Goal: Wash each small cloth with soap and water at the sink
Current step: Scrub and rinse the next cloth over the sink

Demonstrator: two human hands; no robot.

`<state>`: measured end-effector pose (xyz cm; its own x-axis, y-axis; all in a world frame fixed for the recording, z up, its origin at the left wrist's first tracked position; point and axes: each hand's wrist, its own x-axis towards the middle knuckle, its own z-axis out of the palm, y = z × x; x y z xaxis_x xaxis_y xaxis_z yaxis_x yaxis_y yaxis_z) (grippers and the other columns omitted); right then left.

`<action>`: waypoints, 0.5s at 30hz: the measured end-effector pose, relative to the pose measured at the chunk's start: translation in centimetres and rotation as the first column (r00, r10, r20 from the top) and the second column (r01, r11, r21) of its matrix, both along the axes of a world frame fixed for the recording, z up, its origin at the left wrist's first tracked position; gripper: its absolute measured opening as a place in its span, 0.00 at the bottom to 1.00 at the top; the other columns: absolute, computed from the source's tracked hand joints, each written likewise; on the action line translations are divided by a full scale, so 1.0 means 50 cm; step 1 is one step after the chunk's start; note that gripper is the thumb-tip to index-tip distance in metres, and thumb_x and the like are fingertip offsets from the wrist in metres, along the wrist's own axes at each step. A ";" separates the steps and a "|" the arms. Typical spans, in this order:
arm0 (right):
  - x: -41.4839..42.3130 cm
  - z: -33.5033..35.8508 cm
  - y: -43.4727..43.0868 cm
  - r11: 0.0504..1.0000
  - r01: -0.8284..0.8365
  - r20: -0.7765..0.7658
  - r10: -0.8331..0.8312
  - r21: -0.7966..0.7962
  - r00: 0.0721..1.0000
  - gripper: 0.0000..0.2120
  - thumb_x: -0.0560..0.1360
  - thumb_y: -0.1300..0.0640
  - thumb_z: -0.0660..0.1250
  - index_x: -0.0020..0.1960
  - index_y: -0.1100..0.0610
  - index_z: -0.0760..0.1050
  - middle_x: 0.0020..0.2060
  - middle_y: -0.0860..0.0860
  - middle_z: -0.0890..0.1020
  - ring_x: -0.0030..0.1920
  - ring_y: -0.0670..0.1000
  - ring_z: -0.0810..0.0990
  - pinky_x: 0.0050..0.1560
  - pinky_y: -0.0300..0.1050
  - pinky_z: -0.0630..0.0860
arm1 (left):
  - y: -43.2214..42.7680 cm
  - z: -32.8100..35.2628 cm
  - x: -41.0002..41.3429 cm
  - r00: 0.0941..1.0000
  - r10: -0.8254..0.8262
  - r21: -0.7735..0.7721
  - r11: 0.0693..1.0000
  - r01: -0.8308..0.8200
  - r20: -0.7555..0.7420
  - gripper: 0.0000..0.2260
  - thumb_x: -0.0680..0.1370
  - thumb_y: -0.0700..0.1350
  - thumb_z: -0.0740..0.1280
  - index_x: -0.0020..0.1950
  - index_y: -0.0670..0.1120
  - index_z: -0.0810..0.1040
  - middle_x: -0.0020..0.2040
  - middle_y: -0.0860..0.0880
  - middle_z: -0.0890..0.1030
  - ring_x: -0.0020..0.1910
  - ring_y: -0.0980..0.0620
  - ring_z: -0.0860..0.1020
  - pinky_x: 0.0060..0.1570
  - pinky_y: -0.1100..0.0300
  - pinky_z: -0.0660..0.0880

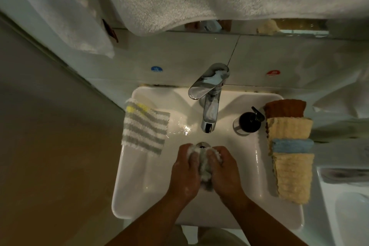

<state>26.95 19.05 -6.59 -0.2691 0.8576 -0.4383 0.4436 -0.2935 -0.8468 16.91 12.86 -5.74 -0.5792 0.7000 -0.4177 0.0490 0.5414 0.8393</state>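
White sink (257, 166), left hand (184, 173) and right hand (225, 171) grip clamped round bunched cloth (204, 170) between them

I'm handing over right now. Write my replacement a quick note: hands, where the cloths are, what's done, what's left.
Left hand and right hand both grip one bunched grey-white cloth over the sink.
Striped cloth lies on the left rim, possibly already washed; cannot tell.
Soap dispenser stands right of the tap; no stream visible.
Brown cloth, yellow cloth, blue cloth and second yellow cloth lie folded along the right rim, apparently still to wash.
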 end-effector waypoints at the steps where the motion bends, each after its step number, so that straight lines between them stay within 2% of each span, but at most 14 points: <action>1: -0.008 -0.004 0.012 0.997 0.066 0.013 -0.065 -0.038 0.998 0.06 0.82 0.49 0.64 0.47 0.45 0.78 0.41 0.47 0.84 0.42 0.49 0.84 0.46 0.60 0.83 | 0.001 0.010 0.015 0.999 -0.030 0.012 0.999 0.031 -0.009 0.07 0.85 0.49 0.57 0.62 0.51 0.70 0.49 0.52 0.80 0.44 0.59 0.81 0.40 0.69 0.76; 4: -0.033 -0.007 0.029 0.981 0.173 0.054 -0.169 -0.083 0.984 0.10 0.81 0.48 0.65 0.43 0.48 0.79 0.37 0.49 0.84 0.40 0.53 0.84 0.44 0.62 0.82 | 0.009 0.025 0.046 0.998 -0.053 0.051 0.997 0.054 -0.027 0.05 0.85 0.51 0.57 0.57 0.52 0.69 0.46 0.51 0.81 0.42 0.56 0.82 0.39 0.61 0.79; 7: -0.038 0.030 -0.009 1.000 0.023 0.022 -0.023 0.007 0.999 0.09 0.83 0.49 0.64 0.48 0.50 0.78 0.37 0.47 0.84 0.38 0.44 0.83 0.43 0.48 0.81 | 0.027 0.016 0.010 0.998 0.056 -0.006 0.998 -0.055 0.023 0.06 0.85 0.50 0.58 0.54 0.49 0.70 0.45 0.49 0.82 0.43 0.53 0.82 0.41 0.56 0.80; 8: -0.037 0.050 -0.025 0.997 -0.052 -0.027 0.054 0.051 0.998 0.08 0.83 0.50 0.63 0.50 0.52 0.77 0.37 0.46 0.84 0.38 0.43 0.83 0.39 0.40 0.79 | 0.030 0.013 -0.004 0.990 0.116 -0.029 0.993 -0.114 0.077 0.05 0.85 0.49 0.59 0.53 0.49 0.71 0.45 0.49 0.82 0.44 0.52 0.81 0.40 0.58 0.79; 10: -0.035 0.068 -0.032 0.978 -0.147 -0.042 0.155 0.147 0.987 0.05 0.83 0.53 0.63 0.52 0.54 0.76 0.37 0.46 0.83 0.38 0.42 0.83 0.37 0.34 0.76 | 0.030 0.012 -0.007 0.966 0.184 -0.023 0.983 -0.183 0.180 0.05 0.85 0.48 0.60 0.52 0.49 0.72 0.45 0.49 0.82 0.44 0.51 0.82 0.39 0.61 0.79; 12: -0.039 0.048 0.003 0.971 -0.128 0.039 0.122 0.204 0.992 0.05 0.83 0.54 0.64 0.48 0.52 0.75 0.36 0.47 0.82 0.37 0.43 0.82 0.39 0.40 0.78 | 0.022 0.023 0.022 0.958 0.156 0.036 0.985 -0.169 0.242 0.06 0.85 0.48 0.59 0.54 0.48 0.74 0.43 0.48 0.83 0.42 0.51 0.83 0.38 0.58 0.80; 15: -0.048 0.006 0.050 0.998 0.020 0.116 -0.026 0.057 0.993 0.12 0.81 0.44 0.62 0.43 0.49 0.76 0.35 0.49 0.82 0.37 0.51 0.82 0.44 0.58 0.81 | 0.013 0.032 0.034 0.982 0.027 0.093 0.995 -0.044 0.186 0.11 0.84 0.55 0.59 0.55 0.48 0.74 0.40 0.51 0.82 0.36 0.57 0.81 0.31 0.60 0.76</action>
<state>24.54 21.53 -6.29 -0.1989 0.8871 -0.4165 0.5341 -0.2582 -0.8050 18.63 13.49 -4.14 -0.5240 0.7225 -0.4510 -0.1289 0.4562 0.8805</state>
